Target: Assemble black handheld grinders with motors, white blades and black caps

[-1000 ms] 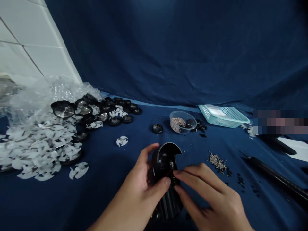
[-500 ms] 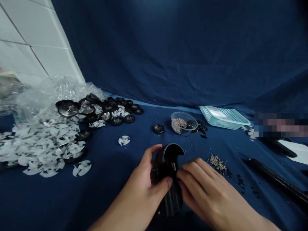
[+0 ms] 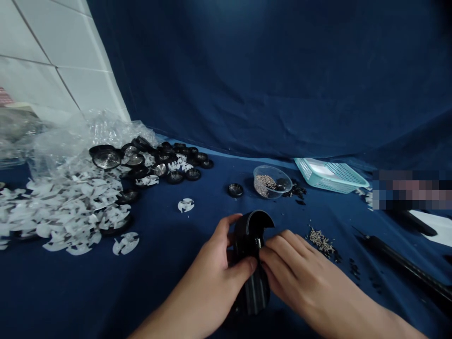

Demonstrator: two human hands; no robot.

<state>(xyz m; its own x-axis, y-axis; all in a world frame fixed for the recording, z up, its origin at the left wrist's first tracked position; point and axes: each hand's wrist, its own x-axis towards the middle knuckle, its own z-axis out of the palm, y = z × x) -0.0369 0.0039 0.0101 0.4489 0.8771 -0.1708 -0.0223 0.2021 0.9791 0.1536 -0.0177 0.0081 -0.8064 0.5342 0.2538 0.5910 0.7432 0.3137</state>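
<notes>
A black ribbed cylindrical housing [image 3: 253, 235] with an open cut-out top stands low in the middle of the head view. My left hand [image 3: 215, 278] wraps around its left side, thumb pressed on the front. My right hand [image 3: 300, 278] is closed against its right side, fingertips pinched at a small metal part inside the opening. What the fingertips pinch is too small to name.
The blue cloth [image 3: 165, 263] bears a heap of white plastic pieces [image 3: 70, 207], black round caps [image 3: 165, 165] and crumpled clear film [image 3: 70, 136] at left. A clear bowl of small screws [image 3: 271, 181], a teal basket [image 3: 330, 174], loose screws [image 3: 321, 240] and a black screwdriver [image 3: 406, 266] lie right.
The view has shifted slightly, so everything sits a little further right. My right hand closed in tighter on the housing, and the red wire seen earlier is hidden.
</notes>
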